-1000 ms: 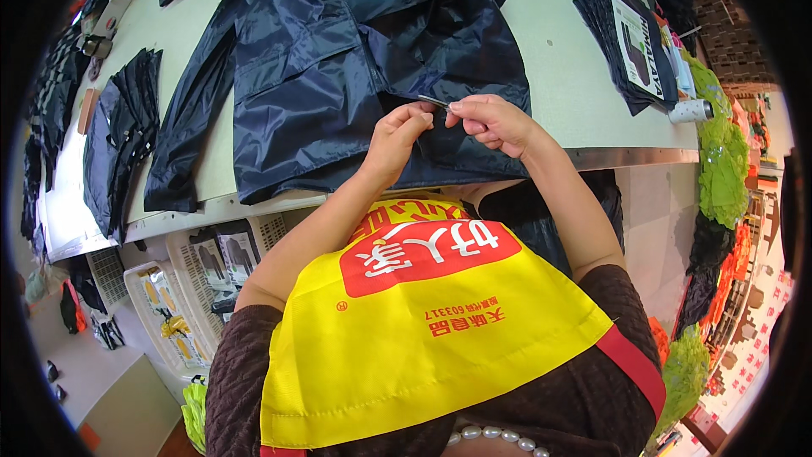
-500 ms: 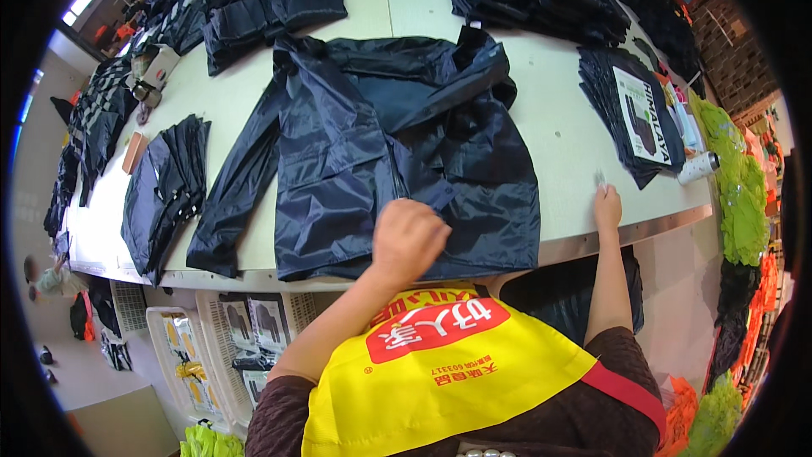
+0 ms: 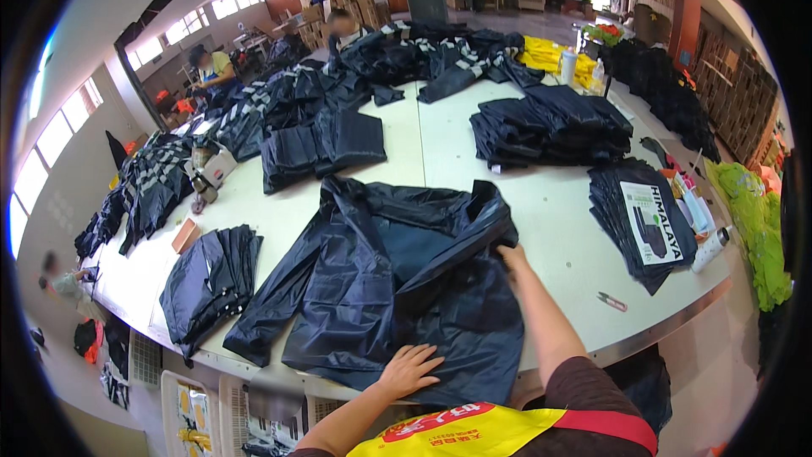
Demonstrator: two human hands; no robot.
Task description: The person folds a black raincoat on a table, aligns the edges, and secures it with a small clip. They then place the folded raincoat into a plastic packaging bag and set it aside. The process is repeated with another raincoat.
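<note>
1. Jacket point(image 3: 347, 288), dark blue and shiny, lies spread across the near middle of the pale table point(image 3: 584, 237), its front parted, its hem by the near edge and one sleeve slanting out to the left.
2. Left hand point(image 3: 412, 372) rests palm down on the jacket near the hem, fingers spread and nearly straight, with nothing gripped.
3. Right hand point(image 3: 512, 260) is at the jacket's right side, touching the cloth; its fingertips are partly hidden, so I cannot tell how far they close or whether they pinch the edge.
4. Snips point(image 3: 612, 301) lie alone on the table, to the right of the jacket and near the front edge.
5. Dark pouches point(image 3: 211, 283) lie in a fanned stack left of the jacket, with a small brown box point(image 3: 186, 235) just behind them.
6. Another dark stack, topped by a white printed card point(image 3: 651, 224), sits at the right, beside a white bottle point(image 3: 711, 250).
7. Folded dark clothes point(image 3: 550, 127) are piled beyond the jacket to the right; a smaller folded pile point(image 3: 321, 148) is beyond it to the left.
8. Striped dark clothes point(image 3: 262, 110) heap along the far left side, and yellow clothes point(image 3: 545, 55) lie at the far end.
</note>
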